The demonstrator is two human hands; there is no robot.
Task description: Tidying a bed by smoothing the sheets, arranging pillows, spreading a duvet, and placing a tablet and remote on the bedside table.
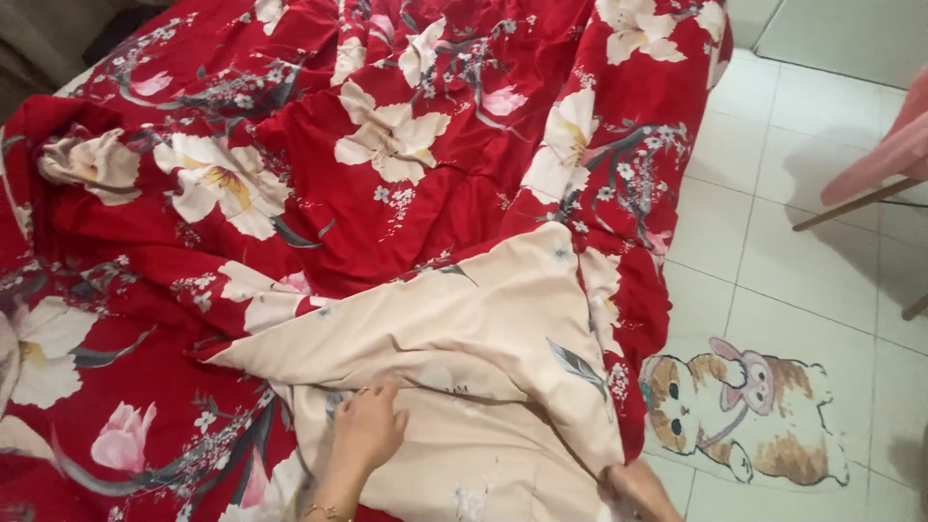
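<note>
A red floral duvet cover (319, 193) with large cream flowers fills most of the frame, its pale cream underside (454, 338) folded back at lower centre. The left hand (365, 430) lies at bottom centre on the cream side, fingers bunching a fold of the fabric, a thin bracelet at the wrist; the forearm is cut off by the bottom edge. The right hand (640, 491) sits at the bottom right of the cloth, mostly hidden under the cover's edge, so its grip cannot be made out. At lower right a cat-shaped mat (744, 411) lies on the white tiled floor (822, 251). A pink object at the upper right edge is cut off
</note>
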